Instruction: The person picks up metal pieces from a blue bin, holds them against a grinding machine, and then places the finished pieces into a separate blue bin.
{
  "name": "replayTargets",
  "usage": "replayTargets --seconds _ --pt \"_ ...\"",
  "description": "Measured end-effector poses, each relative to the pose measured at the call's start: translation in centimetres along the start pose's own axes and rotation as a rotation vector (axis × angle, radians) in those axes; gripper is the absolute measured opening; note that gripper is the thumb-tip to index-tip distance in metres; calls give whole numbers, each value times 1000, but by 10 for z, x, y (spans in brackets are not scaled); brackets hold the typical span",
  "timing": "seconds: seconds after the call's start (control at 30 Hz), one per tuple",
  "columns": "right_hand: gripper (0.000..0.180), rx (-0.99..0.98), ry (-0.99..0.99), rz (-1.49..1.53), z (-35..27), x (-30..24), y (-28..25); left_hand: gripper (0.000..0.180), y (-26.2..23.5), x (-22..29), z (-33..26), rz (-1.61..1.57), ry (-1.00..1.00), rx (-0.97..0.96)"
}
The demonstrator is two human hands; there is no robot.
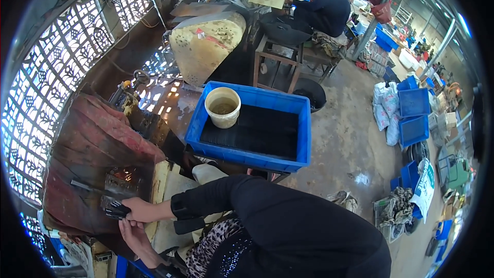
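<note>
Head view
Right hand point(138, 208): reaches leftward from a black sleeve; its grip is closed around a small stack of thin black pieces point(116, 209) at the lower front of the rust-red machine point(92, 144).
Left hand point(131, 234): just below the right hand, fingers curled up toward the same black pieces; whether its grip actually holds them cannot be told.
Black pieces: held just below a dark opening in the machine where small orange glints show.
Blue crate point(303, 139): to the right of the machine, lined with flat rows of black parts.
Cream bucket point(223, 107): stands upright in the crate's near-left corner, with murky contents.
Background: another person in dark clothes point(325, 7) sits at a far worktop, back turned; more blue crates point(414, 102) and white sacks point(385, 105) lie on the concrete floor at right.
</note>
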State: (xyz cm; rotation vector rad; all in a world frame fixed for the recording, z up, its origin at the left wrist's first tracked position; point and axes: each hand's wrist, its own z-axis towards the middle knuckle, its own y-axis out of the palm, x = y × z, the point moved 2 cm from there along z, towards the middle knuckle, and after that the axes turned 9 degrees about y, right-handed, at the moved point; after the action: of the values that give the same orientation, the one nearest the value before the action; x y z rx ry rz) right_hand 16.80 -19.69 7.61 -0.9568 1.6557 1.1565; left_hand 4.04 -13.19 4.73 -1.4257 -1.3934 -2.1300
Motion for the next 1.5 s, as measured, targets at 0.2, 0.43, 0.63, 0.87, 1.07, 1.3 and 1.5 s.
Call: replayTargets --seconds 0.2,0.43,0.63,0.87,1.07,1.3,1.5 --pt "15 -189 37 109 -23 -1 1 20 -4 6 -21 52 -22 1" --pt "19 -240 206 102 -41 -1 -24 9 29 -8 -35 156 -100 30" --pt "13 -435 262 -10 -47 5 -27 25 37 -8 -50 136 -223 -31" --pt "19 -223 40 -116 -62 16 -47 34 57 -14 -49 -70 -147 -105" --pt "26 134 -413 -701 -95 13 -90 40 81 -36 -44 43 -164 7" --pt "26 277 -268 -1275 -175 -11 -237 40 63 -35 -25 353 -285 -74" --pt "19 684 955 -1048 -277 -2 -377 39 -11 -9 -9 527 -145 99"
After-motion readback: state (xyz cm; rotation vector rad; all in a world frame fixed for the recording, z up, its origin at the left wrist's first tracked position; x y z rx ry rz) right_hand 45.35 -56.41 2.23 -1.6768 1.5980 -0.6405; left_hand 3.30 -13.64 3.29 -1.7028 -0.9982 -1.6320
